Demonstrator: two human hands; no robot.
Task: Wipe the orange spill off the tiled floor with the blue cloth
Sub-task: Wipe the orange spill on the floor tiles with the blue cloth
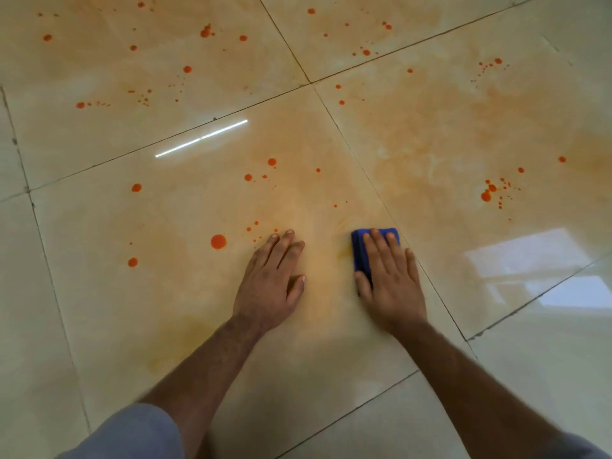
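A: Floor first. What is the surface like?

B: The tiled floor (pixel 99 309) is glossy, cream-coloured, in large square tiles with thin dark grout lines. It is shiny enough to mirror a bright strip light and a pale window patch near the right edge.

A: And the orange spill (pixel 218 241)?

B: Round, opaque orange drops, some large and some mere specks, scattered over the middle and far tiles. Around them lies a thin, hazy orange film with soft streaks (smeared-looking, no hard outline). The biggest drop sits just beside the left hand, on its outer side.

A: Where is the cloth?

B: The blue cloth (pixel 361 256) is a folded, roughly rectangular pad of deep blue, matte fabric. It lies flat on the middle tile, close to that tile's right grout line, mostly covered by the right hand.

A: Grips?

B: The right hand (pixel 390 279) lies palm-down on the cloth, fingers straight and slightly spread, thumb along the cloth's near-left edge; it presses rather than pinches. The left hand (pixel 273 279) rests flat on bare tile, fingers together, holding nothing.

A: Anything else? Any writing?

B: A grey-blue sleeve (pixel 132 435) at the bottom left corner. No legible lettering anywhere.
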